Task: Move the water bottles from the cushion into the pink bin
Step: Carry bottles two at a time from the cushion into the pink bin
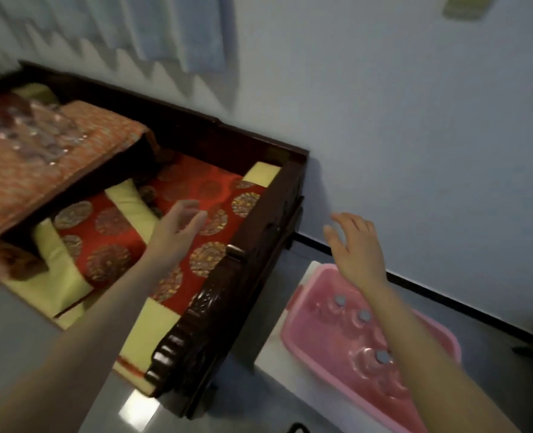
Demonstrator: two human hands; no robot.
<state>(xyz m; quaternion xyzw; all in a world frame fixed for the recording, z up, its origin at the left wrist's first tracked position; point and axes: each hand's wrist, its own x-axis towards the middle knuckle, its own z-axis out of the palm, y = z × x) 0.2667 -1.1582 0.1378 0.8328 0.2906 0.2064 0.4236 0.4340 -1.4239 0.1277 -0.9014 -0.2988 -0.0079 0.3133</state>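
Observation:
Several clear water bottles [37, 132] lie blurred on an orange patterned cushion [81, 151] at the upper left. The pink bin [315, 332] sits on the floor at the lower right, with three grey-capped bottles [363, 317] standing inside it. My left hand [177, 232] hovers open over the red cushion with gold circles [215, 195], to the right of the orange cushion. Above the bin's far edge my right hand [356, 245] is open, fingers spread, holding nothing.
A dark carved wooden bench frame [243, 282] stands between the cushions and the bin. A white board [271, 348] lies under the bin. A blue-grey wall [415, 135] with a black skirting runs behind. Grey tiled floor [56, 385] lies in front.

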